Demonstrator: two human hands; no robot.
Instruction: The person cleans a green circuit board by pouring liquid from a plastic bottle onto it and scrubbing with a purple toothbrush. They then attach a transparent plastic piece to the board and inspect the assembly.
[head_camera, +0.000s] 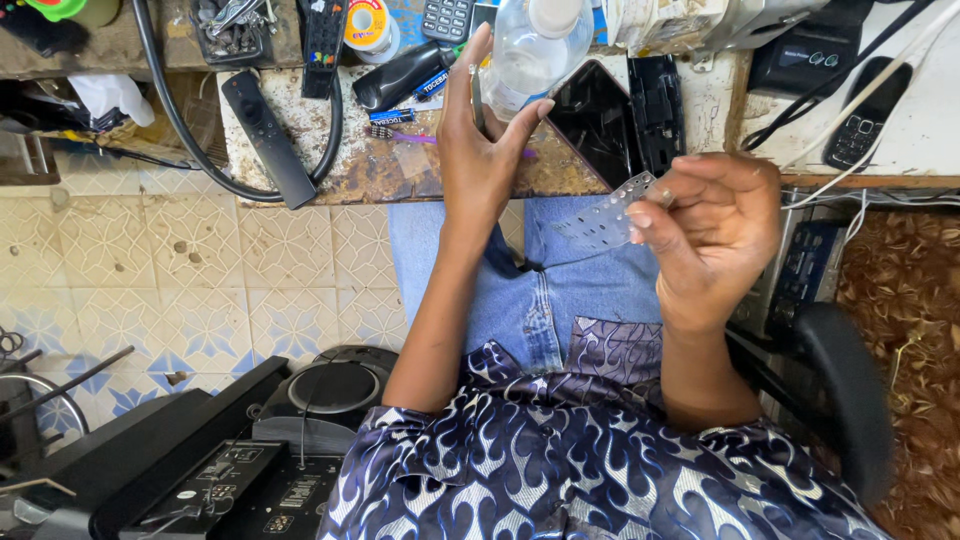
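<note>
Cluttered table (400, 170) at top; left hand (480, 150) steadies a clear bottle (530, 50), right hand (715, 235) fingers pinch a translucent keypad sheet (600, 220) for viewing.

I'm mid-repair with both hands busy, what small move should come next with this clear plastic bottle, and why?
Probably close the left hand around the clear plastic bottle: its fingers are spread against it, not gripping. The right hand already pinches the translucent grey rubber keypad sheet.

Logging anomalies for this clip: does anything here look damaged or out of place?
Yes. A black remote shell lies opened on the worn bench, and the right hand holds its translucent keypad sheet, separated from the case.
</note>
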